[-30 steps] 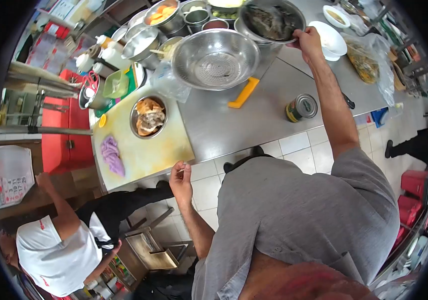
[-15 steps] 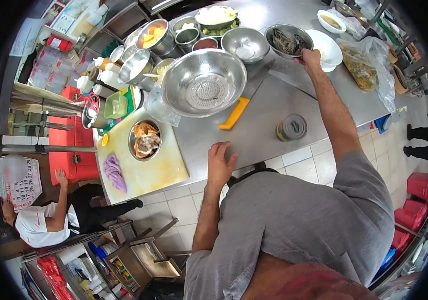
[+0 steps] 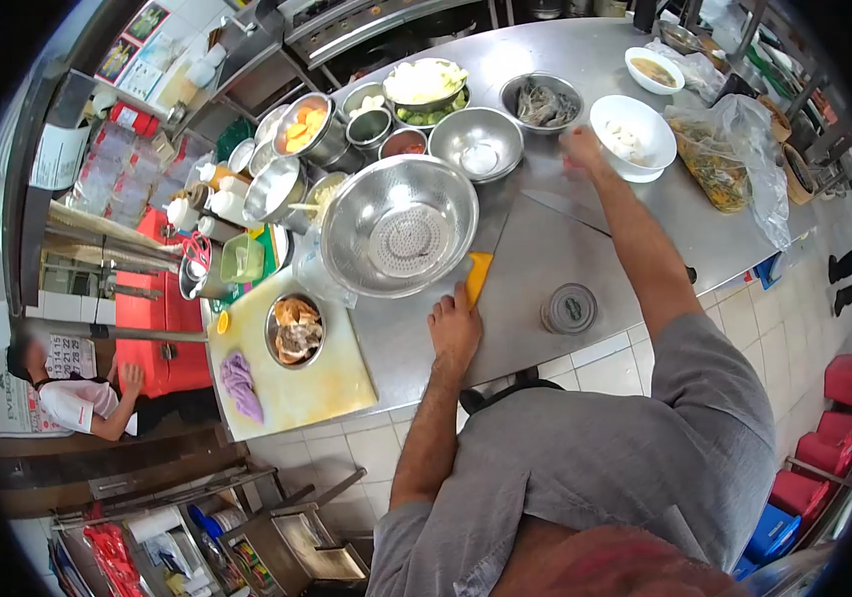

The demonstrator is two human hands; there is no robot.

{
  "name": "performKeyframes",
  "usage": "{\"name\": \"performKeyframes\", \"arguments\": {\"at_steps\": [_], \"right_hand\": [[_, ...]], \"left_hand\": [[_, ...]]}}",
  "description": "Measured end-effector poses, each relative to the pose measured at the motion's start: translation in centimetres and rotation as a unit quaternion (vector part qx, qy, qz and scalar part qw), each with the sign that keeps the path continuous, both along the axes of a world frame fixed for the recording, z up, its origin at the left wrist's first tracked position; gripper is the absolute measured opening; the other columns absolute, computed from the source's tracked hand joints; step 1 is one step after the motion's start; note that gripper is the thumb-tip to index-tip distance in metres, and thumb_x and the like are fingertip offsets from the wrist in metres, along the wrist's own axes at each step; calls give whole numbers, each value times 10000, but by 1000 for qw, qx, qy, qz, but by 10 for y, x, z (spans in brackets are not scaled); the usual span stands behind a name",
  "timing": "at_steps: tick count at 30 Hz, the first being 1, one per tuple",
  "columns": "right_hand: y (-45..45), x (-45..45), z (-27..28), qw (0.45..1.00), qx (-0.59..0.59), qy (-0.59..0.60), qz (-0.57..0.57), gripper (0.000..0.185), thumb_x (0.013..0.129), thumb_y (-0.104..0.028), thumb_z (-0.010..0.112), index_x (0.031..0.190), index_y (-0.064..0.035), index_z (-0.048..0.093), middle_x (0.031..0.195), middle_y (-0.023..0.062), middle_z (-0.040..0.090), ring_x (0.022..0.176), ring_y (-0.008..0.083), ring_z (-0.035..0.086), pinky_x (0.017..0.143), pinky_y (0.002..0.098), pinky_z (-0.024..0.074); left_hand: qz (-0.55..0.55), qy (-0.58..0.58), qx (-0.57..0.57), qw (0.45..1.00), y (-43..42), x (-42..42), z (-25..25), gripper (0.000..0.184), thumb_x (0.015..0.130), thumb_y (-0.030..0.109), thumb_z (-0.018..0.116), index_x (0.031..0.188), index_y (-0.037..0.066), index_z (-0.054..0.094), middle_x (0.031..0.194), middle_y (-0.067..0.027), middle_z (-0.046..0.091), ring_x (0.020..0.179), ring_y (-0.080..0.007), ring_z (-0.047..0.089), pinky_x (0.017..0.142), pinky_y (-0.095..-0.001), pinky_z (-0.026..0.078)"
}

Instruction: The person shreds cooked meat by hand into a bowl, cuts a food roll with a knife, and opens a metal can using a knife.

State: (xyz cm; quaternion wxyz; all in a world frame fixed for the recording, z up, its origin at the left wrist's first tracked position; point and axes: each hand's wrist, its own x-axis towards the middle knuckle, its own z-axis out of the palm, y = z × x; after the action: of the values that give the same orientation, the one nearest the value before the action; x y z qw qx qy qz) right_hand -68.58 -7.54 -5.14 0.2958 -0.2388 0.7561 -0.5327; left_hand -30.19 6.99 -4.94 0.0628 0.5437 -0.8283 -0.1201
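Note:
My left hand (image 3: 454, 326) rests on the steel table, fingers apart, its fingertips at the yellow handle (image 3: 479, 277) of a knife beside the large perforated colander (image 3: 401, 274). My right hand (image 3: 581, 151), blurred, hovers between a metal bowl (image 3: 542, 127) of grey, shrimp-like pieces and a white bowl (image 3: 657, 164) with pale pieces in it. Its finger pose is smeared. A second knife blade (image 3: 560, 207) lies below that hand, partly covered by my forearm. Nearer me stands a tin can (image 3: 568, 308). An empty steel mixing bowl (image 3: 476, 144) sits beside the colander.
To the left, a cutting board (image 3: 341, 383) carries a small bowl (image 3: 296, 328) of brown-and-white food and a purple cloth (image 3: 240, 386). Containers of cut vegetables (image 3: 426, 82) stand behind. A plastic bag (image 3: 715, 149) lies right. Another person (image 3: 83, 398) is at far left.
My right hand has let go of the shrimp bowl, which now stands on the table further left and back. My left hand has reached the knife handle. The camera view has shifted.

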Motion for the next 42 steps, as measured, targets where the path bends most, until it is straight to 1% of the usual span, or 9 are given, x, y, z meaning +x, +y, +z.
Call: {"name": "performKeyframes", "arguments": {"at_steps": [8,10,15,17,22,24,30,37,42], "right_hand": [[171,83,66,941,-114,174,269,234,781,-53,616,1013,-46,594,811,65,578,698,159,551,602,265,458],[203,125,105,890,-130,255,354,316,735,-38,651,1043,-78,592,926,80,561,818,196,550,693,289,452],[223,195,151,729,-146,529,408,447,684,-61,702,1107,-112,568,1023,85,525,1023,248,493,908,407,358],[223,212,158,692,-168,559,425,317,681,-55,641,988,-115,590,1014,54,531,1061,227,465,969,485,260],[220,198,191,605,-155,687,372,334,600,-80,680,906,-135,557,979,27,566,993,207,516,932,472,301],[225,173,216,652,-161,676,303,262,668,-77,665,904,-118,558,943,41,569,966,217,533,918,465,324],[262,85,280,910,-207,341,109,317,748,-283,730,893,-53,567,674,50,601,608,163,589,601,316,501],[288,38,288,935,-291,7,204,162,830,-130,634,778,-61,496,591,50,545,502,152,549,490,283,469],[295,42,297,918,-329,16,220,150,833,-128,625,794,-66,494,588,46,519,467,135,515,448,266,449]], "left_hand": [[-19,365,204,908,31,17,15,378,865,208,542,1167,-4,457,757,-92,544,674,-193,544,567,-332,415],[60,492,421,760,34,16,50,374,892,254,534,1130,-28,469,682,8,463,591,-76,435,520,-238,344],[19,521,418,744,47,10,103,326,896,254,523,1097,-2,499,752,23,459,639,-51,417,558,-210,346],[-60,451,304,837,51,8,125,414,904,279,522,1182,-23,467,841,2,505,696,-61,436,613,-200,359],[-171,532,290,777,45,15,152,527,882,313,564,1284,14,401,1136,-111,518,1017,-190,489,881,-296,380],[-208,595,296,717,35,19,140,572,873,330,580,1316,31,376,1169,-110,494,1050,-193,469,896,-300,369],[-155,431,126,880,58,-16,47,913,658,226,801,1369,25,263,1270,-176,388,1191,-301,386,1014,-388,309],[-79,502,83,857,92,-105,-4,1050,556,209,866,1340,-28,210,1240,-184,423,1163,-271,426,998,-353,337],[-11,518,88,851,94,-137,-8,965,566,180,850,1295,-24,250,1209,-190,448,1131,-264,461,968,-343,371]]}}
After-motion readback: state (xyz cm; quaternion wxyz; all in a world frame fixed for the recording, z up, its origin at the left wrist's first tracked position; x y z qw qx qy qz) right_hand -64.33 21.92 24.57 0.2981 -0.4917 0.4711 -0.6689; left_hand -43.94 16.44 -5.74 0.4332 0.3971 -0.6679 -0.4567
